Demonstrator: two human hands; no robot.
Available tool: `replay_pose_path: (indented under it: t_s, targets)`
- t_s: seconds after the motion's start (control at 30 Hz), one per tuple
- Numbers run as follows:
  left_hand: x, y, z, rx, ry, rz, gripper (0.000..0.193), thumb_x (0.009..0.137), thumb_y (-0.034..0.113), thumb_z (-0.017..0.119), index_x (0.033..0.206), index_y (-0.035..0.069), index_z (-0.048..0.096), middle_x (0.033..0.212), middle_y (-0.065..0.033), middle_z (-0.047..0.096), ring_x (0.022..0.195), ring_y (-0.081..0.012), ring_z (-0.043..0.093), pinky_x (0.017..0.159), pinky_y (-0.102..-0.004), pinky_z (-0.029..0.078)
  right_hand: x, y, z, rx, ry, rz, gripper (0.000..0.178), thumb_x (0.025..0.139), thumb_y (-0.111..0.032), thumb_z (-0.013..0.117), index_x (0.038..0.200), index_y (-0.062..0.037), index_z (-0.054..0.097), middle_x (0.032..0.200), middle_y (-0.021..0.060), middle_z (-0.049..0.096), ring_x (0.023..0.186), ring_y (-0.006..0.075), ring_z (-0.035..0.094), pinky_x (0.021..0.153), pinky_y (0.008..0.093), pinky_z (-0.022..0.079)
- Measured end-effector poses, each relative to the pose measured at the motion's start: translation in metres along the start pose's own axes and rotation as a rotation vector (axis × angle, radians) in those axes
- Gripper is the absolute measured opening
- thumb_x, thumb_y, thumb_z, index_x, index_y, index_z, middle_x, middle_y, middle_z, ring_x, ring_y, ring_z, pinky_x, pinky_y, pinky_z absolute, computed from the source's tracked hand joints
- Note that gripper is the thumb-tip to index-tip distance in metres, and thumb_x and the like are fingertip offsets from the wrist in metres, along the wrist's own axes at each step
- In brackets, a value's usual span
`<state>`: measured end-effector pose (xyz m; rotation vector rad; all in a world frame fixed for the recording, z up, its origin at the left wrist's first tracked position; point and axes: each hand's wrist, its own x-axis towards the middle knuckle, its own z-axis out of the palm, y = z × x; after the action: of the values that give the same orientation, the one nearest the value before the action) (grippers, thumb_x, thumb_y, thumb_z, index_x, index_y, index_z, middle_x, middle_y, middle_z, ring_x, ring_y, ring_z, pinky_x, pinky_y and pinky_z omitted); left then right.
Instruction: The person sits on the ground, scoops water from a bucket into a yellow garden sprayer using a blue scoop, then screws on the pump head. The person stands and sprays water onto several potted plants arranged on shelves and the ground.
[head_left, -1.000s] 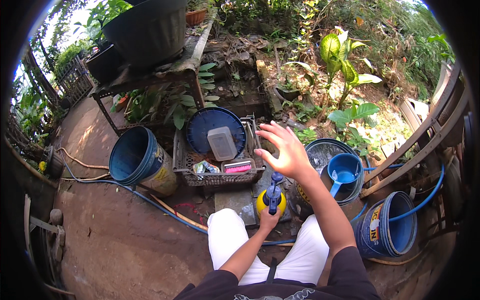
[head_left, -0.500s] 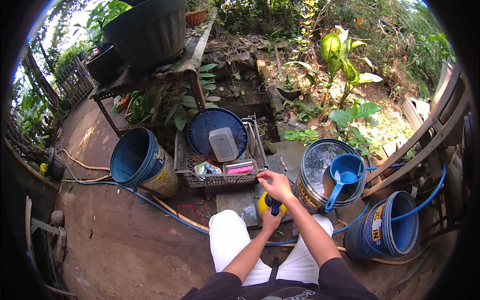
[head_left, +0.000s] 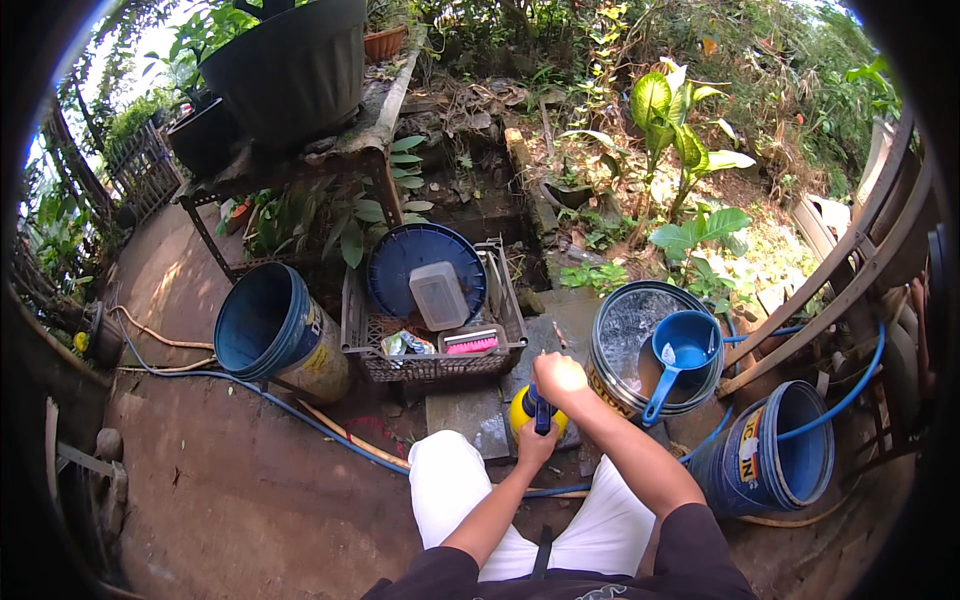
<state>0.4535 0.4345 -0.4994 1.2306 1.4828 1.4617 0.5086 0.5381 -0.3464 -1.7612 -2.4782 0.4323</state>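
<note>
Between my knees stands a yellow spray bottle [head_left: 522, 408] with a dark blue head and handle. My left hand [head_left: 537, 446] is wrapped round the lower part of that blue handle. Over the top of the bottle my right hand [head_left: 561, 383] is closed, its fingers at the blue head; the part they grip is mostly hidden beneath the hand. Just beyond sits a dark plastic crate [head_left: 436, 368]. In it are a blue round lid [head_left: 400, 250], a clear rectangular container [head_left: 437, 296], a pink-bristled brush [head_left: 471, 344] and a crumpled packet [head_left: 408, 343].
To the right, a bucket [head_left: 612, 385] has a blue dipper [head_left: 684, 340] in it. Another blue bucket [head_left: 735, 455] with a hose [head_left: 835, 418] stands nearer. A tilted bucket [head_left: 318, 350] is left of the crate. Hoses [head_left: 290, 408] cross the ground; a potted-plant table [head_left: 300, 158] stands behind.
My right hand has gone from spread fingers above the bottle to a closed grip at its top. My left hand keeps hold of the handle. The view has shifted slightly.
</note>
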Motion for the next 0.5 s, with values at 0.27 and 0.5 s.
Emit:
replay_pose_path:
  t_s: [0.27, 0.5]
  targets:
    - [-0.003, 0.014, -0.006, 0.069, 0.024, -0.015, 0.023, 0.078, 0.015, 0.063, 0.064, -0.001, 0.055, 0.05, -0.008, 0.051, 0.045, -0.0147, 0.051, 0.048, -0.0333, 0.041, -0.013, -0.035, -0.122, -0.023, 0.13, -0.152, 0.014, 0.071, -0.016, 0.062, 0.078, -0.0036, 0.066, 0.076, 0.0176, 0.066, 0.072, 0.0328, 0.066, 0.063, 0.0425, 0.051]
    - [-0.002, 0.017, -0.005, 0.078, -0.008, -0.093, 0.021, 0.077, 0.016, 0.063, 0.068, -0.001, 0.057, 0.054, -0.0095, 0.055, 0.049, -0.0157, 0.056, 0.051, -0.033, 0.043, 0.011, -0.04, -0.085, 0.046, 0.204, 0.036, 0.031, 0.083, -0.032, 0.051, 0.079, -0.0068, 0.069, 0.071, 0.0189, 0.065, 0.07, 0.0354, 0.066, 0.066, 0.0436, 0.053]
